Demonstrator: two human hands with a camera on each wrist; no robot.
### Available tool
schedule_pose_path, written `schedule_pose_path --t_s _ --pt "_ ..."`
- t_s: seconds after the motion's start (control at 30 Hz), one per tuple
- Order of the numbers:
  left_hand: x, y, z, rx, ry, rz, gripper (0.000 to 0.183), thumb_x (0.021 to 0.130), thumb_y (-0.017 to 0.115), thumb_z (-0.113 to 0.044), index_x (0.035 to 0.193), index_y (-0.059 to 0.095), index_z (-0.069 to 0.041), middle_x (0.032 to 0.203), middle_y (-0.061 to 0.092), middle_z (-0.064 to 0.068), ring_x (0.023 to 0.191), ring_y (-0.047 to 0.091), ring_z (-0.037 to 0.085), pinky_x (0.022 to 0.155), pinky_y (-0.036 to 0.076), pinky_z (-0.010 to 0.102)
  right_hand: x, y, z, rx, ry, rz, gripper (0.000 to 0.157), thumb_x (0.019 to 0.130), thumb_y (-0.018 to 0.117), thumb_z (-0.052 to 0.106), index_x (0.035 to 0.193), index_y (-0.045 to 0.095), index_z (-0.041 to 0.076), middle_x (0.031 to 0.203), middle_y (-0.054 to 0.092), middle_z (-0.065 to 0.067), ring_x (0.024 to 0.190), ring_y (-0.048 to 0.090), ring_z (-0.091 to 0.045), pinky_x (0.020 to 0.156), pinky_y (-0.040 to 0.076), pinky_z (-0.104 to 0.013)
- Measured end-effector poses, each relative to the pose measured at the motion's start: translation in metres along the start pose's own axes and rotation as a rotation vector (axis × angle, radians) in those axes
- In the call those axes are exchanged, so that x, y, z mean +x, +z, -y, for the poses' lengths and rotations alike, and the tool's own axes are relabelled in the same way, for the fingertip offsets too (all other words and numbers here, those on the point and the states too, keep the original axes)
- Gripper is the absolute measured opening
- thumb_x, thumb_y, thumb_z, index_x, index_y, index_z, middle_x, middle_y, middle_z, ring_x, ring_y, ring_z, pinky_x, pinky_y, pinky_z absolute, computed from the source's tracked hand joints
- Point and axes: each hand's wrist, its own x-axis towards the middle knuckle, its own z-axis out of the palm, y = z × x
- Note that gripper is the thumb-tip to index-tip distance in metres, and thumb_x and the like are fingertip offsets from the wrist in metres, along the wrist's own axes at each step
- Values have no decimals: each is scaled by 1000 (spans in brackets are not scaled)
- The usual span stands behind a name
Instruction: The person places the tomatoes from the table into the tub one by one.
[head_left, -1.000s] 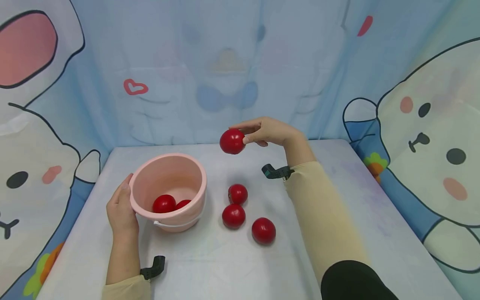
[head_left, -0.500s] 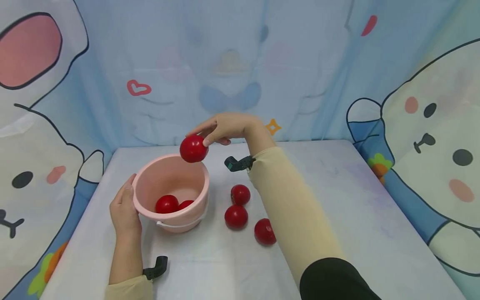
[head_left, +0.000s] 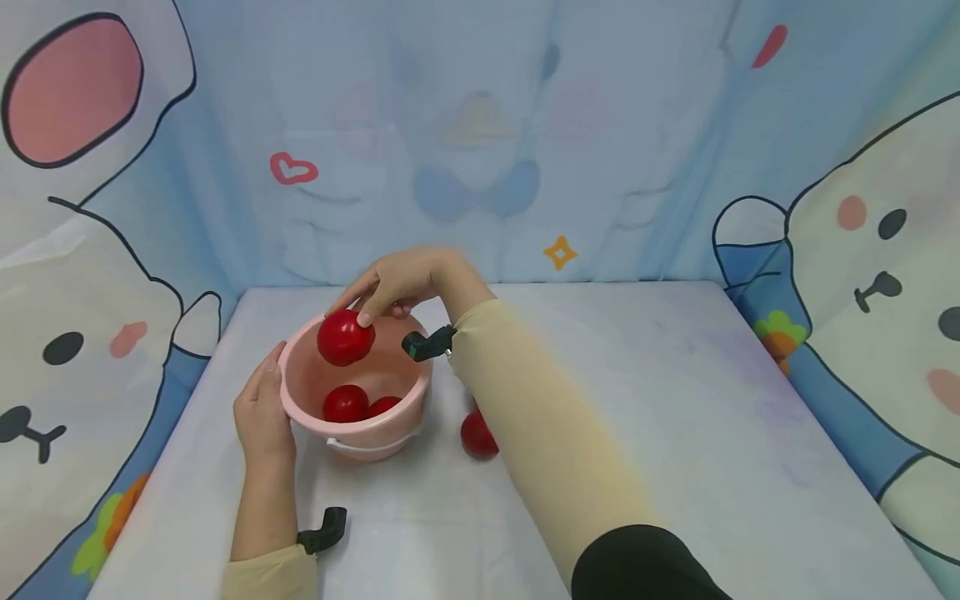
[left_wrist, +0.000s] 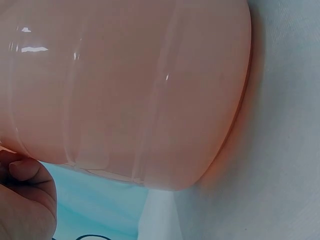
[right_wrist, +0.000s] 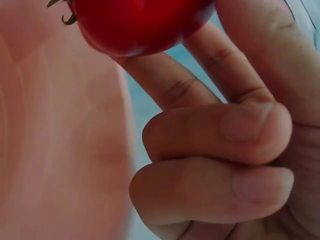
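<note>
My right hand (head_left: 397, 282) pinches a red tomato (head_left: 346, 338) between thumb and fingers, just inside the mouth of a pink bucket (head_left: 371, 435). In the right wrist view, green sepals show on the held tomato (right_wrist: 142, 25), and two fingers are curled in below it without touching it. Inside the bucket lie a tomato (head_left: 346, 404) and, partly hidden by the rim, a second tomato (head_left: 384, 406). My left hand (head_left: 264, 417) grips the bucket's rim at its left side; the left wrist view shows the bucket wall (left_wrist: 125, 90) close up, its base on the table.
On the white-covered table (head_left: 675, 417), a tomato (head_left: 478, 435) shows beside my right sleeve (head_left: 540, 417), which hides what lies behind it. The bucket's white handle (head_left: 371, 450) hangs at the front. A blue cartoon curtain (head_left: 480, 125) closes off the back.
My right hand has carried the tomato leftward and down, from above the table into the bucket's mouth. The right sleeve now covers tomatoes seen earlier. My left hand keeps its grip on the bucket.
</note>
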Motion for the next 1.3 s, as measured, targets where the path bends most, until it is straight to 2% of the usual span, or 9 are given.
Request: schedule_pose_path --t_s 0.17,0.23,0.4,0.5,0.63,0.77,0.9,1.03,1.3 --pt "-4 1 0 21 1 -11 39 96 55 -53 131 63 -39 143 56 -15 138 47 13 104 50 32 20 13 5 -53 58 53 36 86 77 28 120 71 36 72 56 -7 54 43 -16 53 39 -23" --pt "-6 1 1 23 0 -12 39 96 54 -53 131 63 -38 144 56 -14 138 47 13 105 50 33 25 17 5 -75 96 70 34 85 78 30 118 72 37 72 54 -8 54 43 -16 53 38 -23" --pt "-6 2 -1 18 1 -12 39 97 53 -51 132 63 -37 144 56 -14 138 47 13 106 49 34 34 25 8 -157 156 123 33 84 78 31 115 72 40 93 58 -19 55 42 -15 54 38 -22" --pt "-6 1 -1 13 8 -8 39 98 53 -51 133 62 -36 144 55 -14 139 47 13 106 48 32 40 30 10 -217 181 163 32 84 78 34 115 72 41 92 59 -13 58 43 -15 55 39 -21" --pt "-7 1 -2 16 17 2 40 98 52 -50 134 62 -35 145 54 -13 139 46 13 106 48 30 49 36 8 -226 237 212 36 85 77 34 120 70 40 83 54 -5 60 40 -16 55 37 -22" --pt "-8 2 -1 16 28 7 38 99 52 -49 133 62 -36 145 55 -13 139 47 13 105 48 30 53 41 4 -219 285 210 39 83 78 34 120 69 41 82 54 -3 61 40 -16 56 37 -23" --pt "-7 2 -1 0 37 10 37 100 52 -48 132 64 -35 144 56 -12 138 47 13 105 48 28 54 46 3 -228 264 188 37 88 74 30 124 69 37 102 65 2 62 40 -17 57 37 -23" --pt "-6 2 -2 -3 35 15 36 101 50 -47 131 64 -34 144 56 -12 139 47 12 105 48 26 50 50 7 -232 236 202 39 94 66 25 133 63 31 123 63 4 63 40 -18 58 38 -23" --pt "-6 1 -2 2 28 16 36 101 49 -47 131 64 -34 144 56 -12 138 47 12 104 48 26 41 52 9 -186 175 175 40 94 66 24 133 63 29 126 62 2 67 44 -19 60 40 -23"
